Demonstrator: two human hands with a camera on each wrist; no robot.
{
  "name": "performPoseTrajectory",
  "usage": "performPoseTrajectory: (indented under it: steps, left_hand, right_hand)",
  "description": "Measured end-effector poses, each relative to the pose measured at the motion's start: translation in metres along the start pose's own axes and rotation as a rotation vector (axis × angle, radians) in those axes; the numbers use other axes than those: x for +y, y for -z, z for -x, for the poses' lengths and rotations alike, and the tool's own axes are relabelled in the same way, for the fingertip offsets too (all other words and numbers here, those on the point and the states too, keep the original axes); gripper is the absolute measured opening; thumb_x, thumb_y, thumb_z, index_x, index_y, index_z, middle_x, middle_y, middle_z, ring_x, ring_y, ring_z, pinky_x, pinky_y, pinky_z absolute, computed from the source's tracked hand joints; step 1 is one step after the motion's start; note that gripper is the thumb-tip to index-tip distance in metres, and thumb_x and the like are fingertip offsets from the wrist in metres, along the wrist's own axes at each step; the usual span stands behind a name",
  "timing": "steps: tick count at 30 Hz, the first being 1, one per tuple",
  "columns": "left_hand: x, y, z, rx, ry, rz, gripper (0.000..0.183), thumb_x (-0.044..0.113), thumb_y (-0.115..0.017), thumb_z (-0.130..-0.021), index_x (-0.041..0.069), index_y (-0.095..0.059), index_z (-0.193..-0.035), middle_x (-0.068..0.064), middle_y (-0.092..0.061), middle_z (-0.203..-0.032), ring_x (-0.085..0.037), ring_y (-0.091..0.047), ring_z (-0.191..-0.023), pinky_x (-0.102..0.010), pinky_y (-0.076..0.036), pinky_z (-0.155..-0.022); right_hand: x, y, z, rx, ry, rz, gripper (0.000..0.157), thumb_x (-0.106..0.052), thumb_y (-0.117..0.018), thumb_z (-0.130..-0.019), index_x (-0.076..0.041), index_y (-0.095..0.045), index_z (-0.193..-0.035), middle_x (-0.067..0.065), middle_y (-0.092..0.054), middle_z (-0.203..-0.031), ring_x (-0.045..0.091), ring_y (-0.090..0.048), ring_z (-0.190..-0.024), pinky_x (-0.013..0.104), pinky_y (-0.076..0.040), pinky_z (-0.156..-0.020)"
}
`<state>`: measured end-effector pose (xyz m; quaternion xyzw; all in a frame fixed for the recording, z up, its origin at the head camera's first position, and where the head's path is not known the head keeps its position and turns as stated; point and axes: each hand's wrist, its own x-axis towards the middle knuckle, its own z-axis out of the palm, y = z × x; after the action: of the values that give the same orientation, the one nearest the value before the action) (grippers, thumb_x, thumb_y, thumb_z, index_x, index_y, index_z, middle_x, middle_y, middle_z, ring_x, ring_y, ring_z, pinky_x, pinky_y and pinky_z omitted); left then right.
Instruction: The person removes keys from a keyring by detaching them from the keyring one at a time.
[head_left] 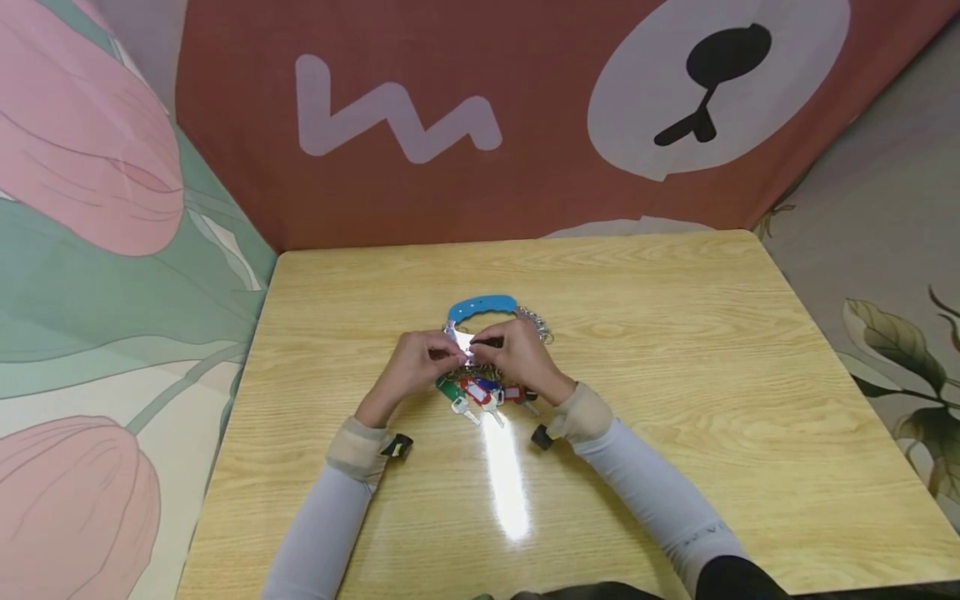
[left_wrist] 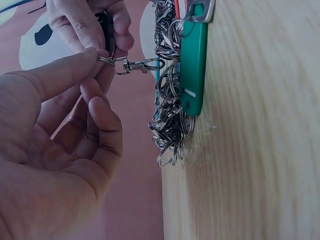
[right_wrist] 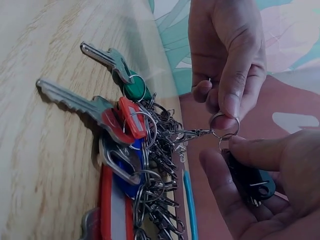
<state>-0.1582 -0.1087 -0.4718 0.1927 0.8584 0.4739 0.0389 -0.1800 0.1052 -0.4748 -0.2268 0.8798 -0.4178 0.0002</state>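
Note:
Over the bunch of keys, my left hand (head_left: 411, 364) pinches a metal split ring (right_wrist: 225, 116) between thumb and forefinger. A silver swivel clasp (left_wrist: 137, 65) hooks onto that ring and leads to the tangle of rings and clasps (left_wrist: 170, 120). My right hand (head_left: 522, 357) holds a black key tag (right_wrist: 248, 175), its thumb and finger at a small ring on the tag's end. This small ring meets the split ring; whether they are linked I cannot tell. Beside the tangle lie a green key tag (left_wrist: 194, 60), red key tag (right_wrist: 131, 117) and blue key tag (right_wrist: 131, 185), with silver keys (right_wrist: 70, 100).
A blue perforated strap (head_left: 483, 305) curves behind the hands on the wooden table (head_left: 675, 375). More metal rings and clasps (head_left: 536, 321) hang along its right end. A red patterned wall (head_left: 450, 196) stands at the table's far edge.

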Motion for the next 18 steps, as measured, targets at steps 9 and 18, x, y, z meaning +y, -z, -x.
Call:
performPoseTrajectory:
  steps: [9,18]
  left_hand:
    - [-0.0023,0.0003,0.0001,-0.012,-0.004,0.013,0.006,0.008,-0.083,-0.091,0.002,-0.082,-0.093,-0.007,-0.079,-0.096,-0.021,-0.073,-0.091,-0.031,-0.060,-0.083]
    - [-0.0051,0.0004,-0.0003,-0.008,-0.018,0.018,0.006,0.009,-0.084,-0.090,0.004,-0.083,-0.094,-0.005,-0.079,-0.095,-0.018,-0.072,-0.090,-0.026,-0.059,-0.080]
  right_hand:
    - [0.0052,-0.0030,-0.0018,-0.014,-0.044,-0.021,0.009,-0.015,-0.087,-0.089,-0.008,-0.085,-0.094,0.004,-0.081,-0.087,0.013,-0.075,-0.073,0.053,-0.046,-0.113]
    - [0.0098,-0.0066,-0.0010,-0.037,-0.057,-0.065,0.005,-0.013,-0.085,-0.091,-0.008,-0.085,-0.093,0.001,-0.080,-0.081,0.007,-0.074,-0.067,0.052,-0.032,-0.126]
